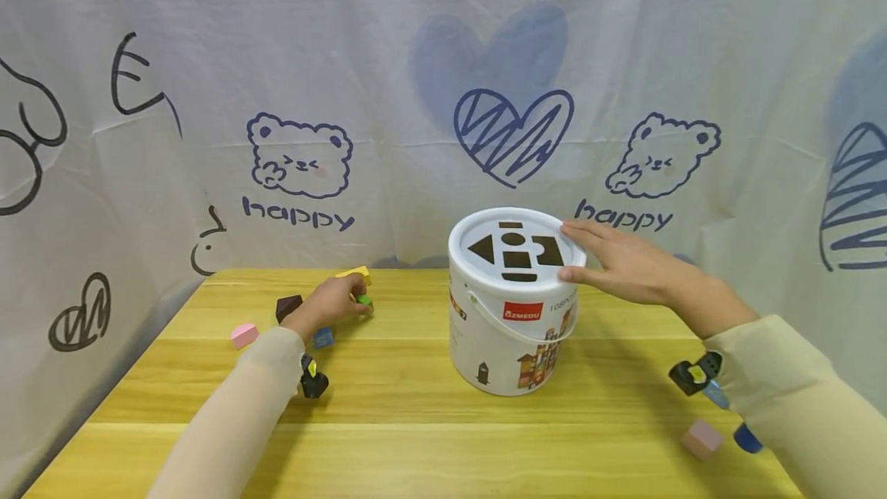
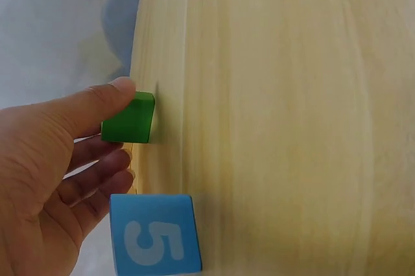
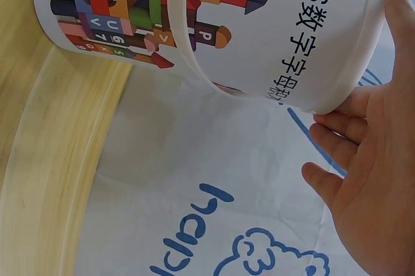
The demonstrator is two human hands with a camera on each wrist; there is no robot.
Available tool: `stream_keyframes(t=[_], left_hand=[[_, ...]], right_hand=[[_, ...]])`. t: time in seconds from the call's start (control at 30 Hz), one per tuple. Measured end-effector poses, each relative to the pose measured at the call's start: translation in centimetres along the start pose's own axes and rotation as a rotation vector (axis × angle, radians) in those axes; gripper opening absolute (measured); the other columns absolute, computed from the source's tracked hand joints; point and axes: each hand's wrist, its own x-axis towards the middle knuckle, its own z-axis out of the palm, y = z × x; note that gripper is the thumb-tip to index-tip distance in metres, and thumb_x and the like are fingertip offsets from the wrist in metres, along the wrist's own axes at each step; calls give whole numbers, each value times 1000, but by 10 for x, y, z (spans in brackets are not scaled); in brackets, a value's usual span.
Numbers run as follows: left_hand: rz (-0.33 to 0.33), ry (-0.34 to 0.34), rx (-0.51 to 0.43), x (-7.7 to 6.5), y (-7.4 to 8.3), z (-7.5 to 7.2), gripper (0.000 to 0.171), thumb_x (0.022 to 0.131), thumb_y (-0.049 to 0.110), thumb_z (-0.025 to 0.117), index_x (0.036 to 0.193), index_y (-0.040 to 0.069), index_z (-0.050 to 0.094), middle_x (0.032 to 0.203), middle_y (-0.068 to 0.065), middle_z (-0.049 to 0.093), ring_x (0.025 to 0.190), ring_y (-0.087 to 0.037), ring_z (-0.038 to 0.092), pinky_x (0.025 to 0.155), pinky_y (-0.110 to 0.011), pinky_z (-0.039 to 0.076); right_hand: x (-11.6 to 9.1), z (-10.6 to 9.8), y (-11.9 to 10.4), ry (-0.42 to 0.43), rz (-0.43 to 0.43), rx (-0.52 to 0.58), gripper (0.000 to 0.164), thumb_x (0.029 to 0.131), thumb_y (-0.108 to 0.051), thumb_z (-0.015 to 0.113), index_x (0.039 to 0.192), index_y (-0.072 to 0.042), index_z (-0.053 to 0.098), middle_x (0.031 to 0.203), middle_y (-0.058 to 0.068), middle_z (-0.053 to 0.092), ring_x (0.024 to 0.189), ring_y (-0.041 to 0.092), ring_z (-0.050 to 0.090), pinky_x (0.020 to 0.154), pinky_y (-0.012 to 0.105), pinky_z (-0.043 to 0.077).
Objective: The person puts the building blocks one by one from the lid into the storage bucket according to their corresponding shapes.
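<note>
L hand (image 1: 331,305) hides pt of green block (image 1: 364,301) & yellow block (image 1: 359,274), head view. White bucket (image 3: 253,46) cut off up top, R wrist view. Dk blue block (image 1: 746,439) partly behind R sleeve (image 1: 797,399).

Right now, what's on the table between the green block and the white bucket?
The head view shows only bare wood-grain tabletop between the green block, held by the left hand, and the white bucket.

Pale cloth (image 1: 402,175) printed with blue hearts (image 1: 488,60) and bears (image 1: 301,175) hangs behind a wooden table (image 1: 388,445).
</note>
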Motion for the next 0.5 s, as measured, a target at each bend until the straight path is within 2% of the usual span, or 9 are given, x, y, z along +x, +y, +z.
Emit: stream_keyframes(t=[0.2,0.33,0.5], left_hand=[[49,-2,14,-1,3,-1,31,84,18,79,108,3,67,103,-9,68,92,-25,63,85,-43,52],[97,-3,14,-2,4,-2,24,84,16,79,103,4,70,96,-6,69,88,-23,63,81,-42,53],[113,-8,19,-3,6,-2,20,85,19,77,100,7,71,91,-3,67,86,-22,62,80,-42,52]], right_hand=[[-1,0,-1,-3,4,-3,86,94,-63,47,154,-4,27,158,18,24,140,43,27,110,62,24],[-1,0,-1,-3,5,-4,86,95,-63,47,154,-5,27,158,18,24,140,43,27,110,62,24],[-1,0,-1,-2,4,3,86,95,-63,47,154,-5,27,158,17,24,140,43,27,110,63,23]])
